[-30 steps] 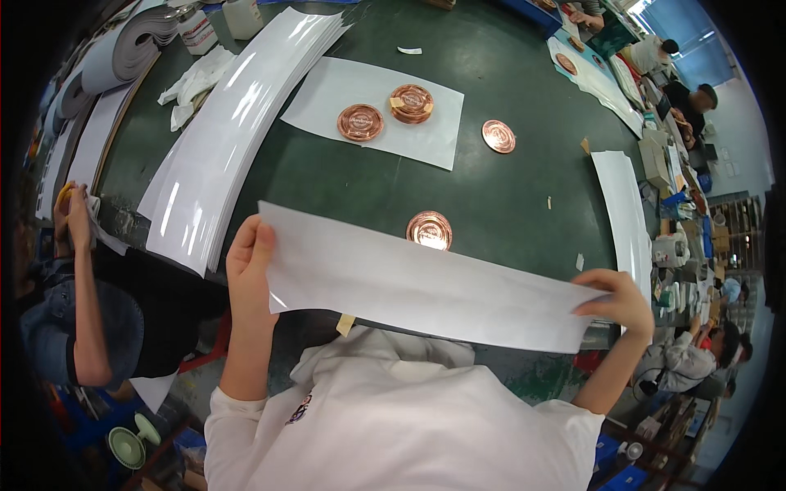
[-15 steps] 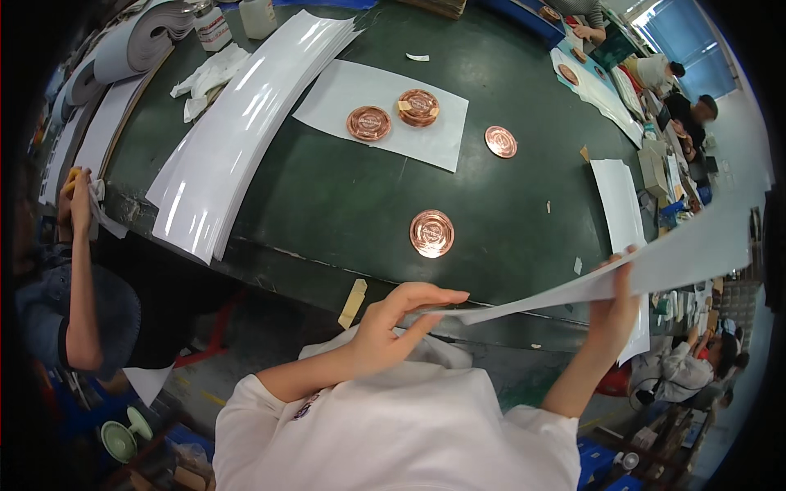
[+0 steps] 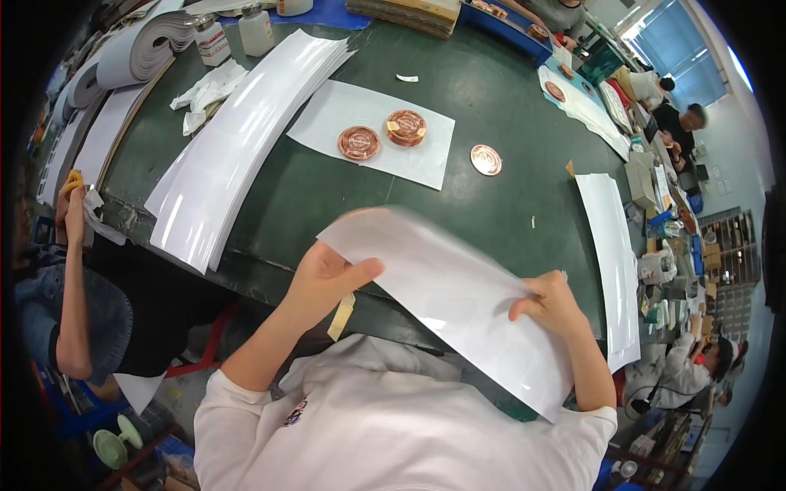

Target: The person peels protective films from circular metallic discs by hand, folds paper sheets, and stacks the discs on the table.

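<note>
A glossy white sheet (image 3: 467,303) hangs slantwise in front of me, above the table's near edge. At its left end my left hand (image 3: 336,266) pinches it, thumb on top and fingers behind. My right hand (image 3: 553,303) is closed on its far right edge, with the thumb pressed on the upper face. Beyond the sheet, a flat white sheet (image 3: 327,106) on the table carries a copper-coloured embossed disc (image 3: 359,143) and a small stack of such discs (image 3: 406,128) with a bit of tape on it. Another disc (image 3: 485,160) lies on the green table to their right.
A pile of glossy white sheets (image 3: 246,155) is at left, beside a crumpled cloth (image 3: 209,94) and bottles (image 3: 255,33). More white sheets (image 3: 610,270) overhang the right edge. Yellowish tape (image 3: 342,317) hangs at the near edge. A co-worker (image 3: 82,303) is at left; others work at far right.
The held sheet has swung left and down from the right, now spanning both hands. The left hand has shifted left and up, the right inward. The nearest disc has gone from sight.
</note>
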